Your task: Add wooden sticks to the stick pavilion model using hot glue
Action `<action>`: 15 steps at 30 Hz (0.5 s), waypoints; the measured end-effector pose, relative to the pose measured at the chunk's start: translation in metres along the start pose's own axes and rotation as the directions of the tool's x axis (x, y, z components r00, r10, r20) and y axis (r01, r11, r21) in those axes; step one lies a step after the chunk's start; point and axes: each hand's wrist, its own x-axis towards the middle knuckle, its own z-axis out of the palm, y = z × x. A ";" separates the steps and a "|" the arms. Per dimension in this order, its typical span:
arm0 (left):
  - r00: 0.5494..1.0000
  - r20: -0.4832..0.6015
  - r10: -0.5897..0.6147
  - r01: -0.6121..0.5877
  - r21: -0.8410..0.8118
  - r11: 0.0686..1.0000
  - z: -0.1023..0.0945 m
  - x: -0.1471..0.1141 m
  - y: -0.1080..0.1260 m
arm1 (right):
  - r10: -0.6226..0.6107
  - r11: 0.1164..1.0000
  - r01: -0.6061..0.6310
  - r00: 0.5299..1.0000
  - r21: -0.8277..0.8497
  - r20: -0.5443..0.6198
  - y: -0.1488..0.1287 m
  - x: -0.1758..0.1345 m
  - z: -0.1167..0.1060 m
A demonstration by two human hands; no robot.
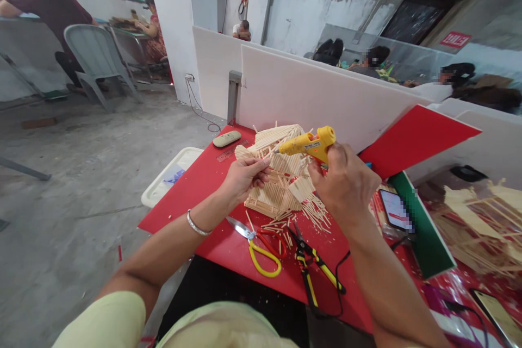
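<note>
At right, hand (346,182) clasps glue gun (308,144).

Left hand (249,176) in apparent pinch, right hand (345,179) in curled grip.

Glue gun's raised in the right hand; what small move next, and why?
Probably squeeze a small dab of glue onto what looks like a thin stick pinched in the left hand: the right hand grips the yellow glue gun, and its nozzle sits close to that stick.
</note>
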 end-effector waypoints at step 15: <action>1.000 -0.011 0.010 -0.011 -0.040 0.999 0.000 -0.002 -0.002 | -0.037 0.999 0.036 0.999 -0.013 -0.018 0.000 -0.004 0.000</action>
